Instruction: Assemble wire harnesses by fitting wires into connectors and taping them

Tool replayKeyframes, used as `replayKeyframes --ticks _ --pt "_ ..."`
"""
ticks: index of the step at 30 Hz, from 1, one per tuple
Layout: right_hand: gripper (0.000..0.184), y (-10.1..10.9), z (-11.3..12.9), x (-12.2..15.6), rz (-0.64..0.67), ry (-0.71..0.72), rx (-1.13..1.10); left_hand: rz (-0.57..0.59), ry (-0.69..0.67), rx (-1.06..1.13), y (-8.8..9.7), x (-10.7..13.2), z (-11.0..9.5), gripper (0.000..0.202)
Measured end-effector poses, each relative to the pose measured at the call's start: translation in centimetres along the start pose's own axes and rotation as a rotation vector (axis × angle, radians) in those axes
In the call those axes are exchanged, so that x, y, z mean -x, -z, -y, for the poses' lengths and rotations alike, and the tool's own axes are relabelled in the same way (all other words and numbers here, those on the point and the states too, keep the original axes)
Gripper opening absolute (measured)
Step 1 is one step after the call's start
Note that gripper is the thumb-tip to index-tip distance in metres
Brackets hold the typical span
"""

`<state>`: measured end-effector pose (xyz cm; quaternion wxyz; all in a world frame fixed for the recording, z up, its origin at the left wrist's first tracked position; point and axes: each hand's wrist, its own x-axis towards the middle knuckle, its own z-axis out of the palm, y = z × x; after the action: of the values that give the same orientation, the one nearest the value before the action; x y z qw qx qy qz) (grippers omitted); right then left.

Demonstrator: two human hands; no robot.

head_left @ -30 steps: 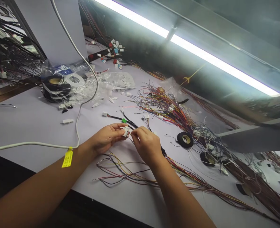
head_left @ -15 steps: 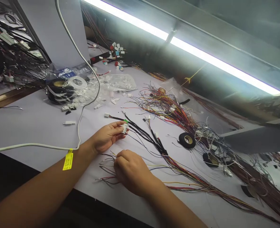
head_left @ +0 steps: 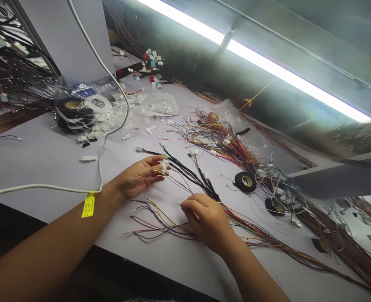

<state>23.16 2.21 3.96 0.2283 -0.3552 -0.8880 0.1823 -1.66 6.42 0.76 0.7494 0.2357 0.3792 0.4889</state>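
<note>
My left hand (head_left: 143, 176) pinches a small white plastic connector (head_left: 164, 166) with a green piece at its top end. A thin yellow wire (head_left: 173, 180) and a dark one run from beside the connector towards my right hand (head_left: 207, 218). That hand is closed with curled fingers above the table, and its fingertips are partly hidden, so what it holds cannot be made out. Loose wires with bare metal terminals (head_left: 154, 222) fan out to its left and pass beneath it. Beyond both hands lies a black-taped branch of the wire harness (head_left: 188, 172).
A white cable (head_left: 100, 167) with a yellow tag (head_left: 88, 205) hangs across my left forearm. Black tape rolls (head_left: 245, 181) and a large wire bundle (head_left: 226, 142) lie to the right. Plastic bags (head_left: 157, 102) and loose white connectors (head_left: 87, 159) are at the back left.
My right hand has moved right, away from my left hand, uncovering the fanned wire ends. A yellow wire now shows at the connector. My left hand still holds the connector.
</note>
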Motion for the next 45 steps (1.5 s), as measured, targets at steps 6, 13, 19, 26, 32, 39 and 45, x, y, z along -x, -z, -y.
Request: replayKeyframes --ticks 6,13,19,26,32,39,45 --pt "0.016 0.7 1.3 3.9 0.315 -0.084 0.032 0.266 0.180 -0.185 -0.2 0.9 0.0 0.030" --pt "0.014 -2.3 3.2 3.6 0.479 -0.187 0.271 0.029 -0.018 -0.108 0.0 -0.9 0.8 0.030" --pt "0.009 2.3 3.2 2.9 0.618 -0.184 -0.030 -0.001 -0.009 -0.044 -0.1 -0.6 0.6 0.030" --pt "0.016 5.8 2.9 0.5 0.503 -0.226 -0.310 0.017 0.009 -0.011 -0.3 -0.7 0.5 0.027" --pt "0.018 3.7 3.5 -3.1 0.029 -0.094 -0.431 0.090 0.021 0.000 -0.5 -0.3 0.7 0.030" --pt "0.011 0.6 1.2 -4.6 -0.332 -0.148 0.033 0.124 0.026 -0.005 -1.0 0.0 0.7 0.030" --pt "0.012 -0.5 0.4 -4.4 -0.407 -0.114 0.207 0.122 0.043 0.003 -1.5 0.3 0.7 0.029"
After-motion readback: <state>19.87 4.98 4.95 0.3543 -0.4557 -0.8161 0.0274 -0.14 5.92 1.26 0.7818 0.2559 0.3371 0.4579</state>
